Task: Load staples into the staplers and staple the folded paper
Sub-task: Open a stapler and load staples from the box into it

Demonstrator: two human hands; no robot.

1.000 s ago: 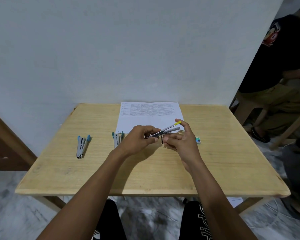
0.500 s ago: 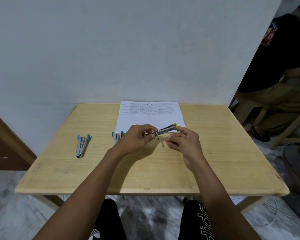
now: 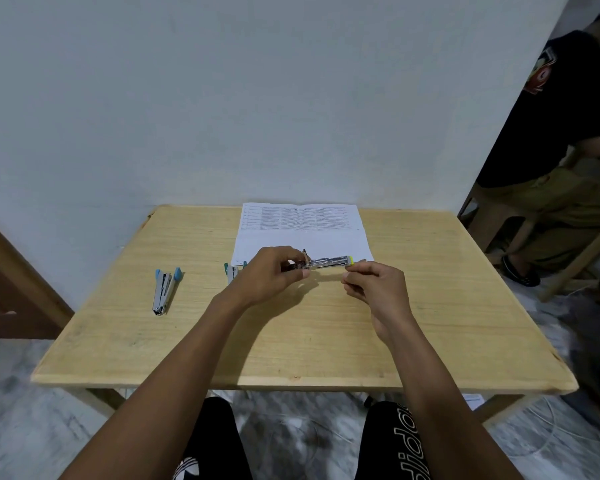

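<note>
A light wooden square table (image 3: 326, 341) fills the centre, and its far edge touches a plain white wall (image 3: 222, 98) at 12 o'clock. Grey-white marbled floor (image 3: 11, 410) shows around it from 3 through 6 to 9 o'clock. At 9 o'clock a dark brown wooden panel (image 3: 11, 292) stands against the wall. At 2 o'clock a bystander in a black printed T-shirt (image 3: 561, 109) and olive trousers (image 3: 568, 202) sits on a wooden stool (image 3: 492, 216), a dark sandal (image 3: 520, 271) on the floor below. A thin white cable (image 3: 548, 431) loops over the floor at 4 o'clock, near a small white paper slip (image 3: 471, 397) under the table's near right corner.
</note>
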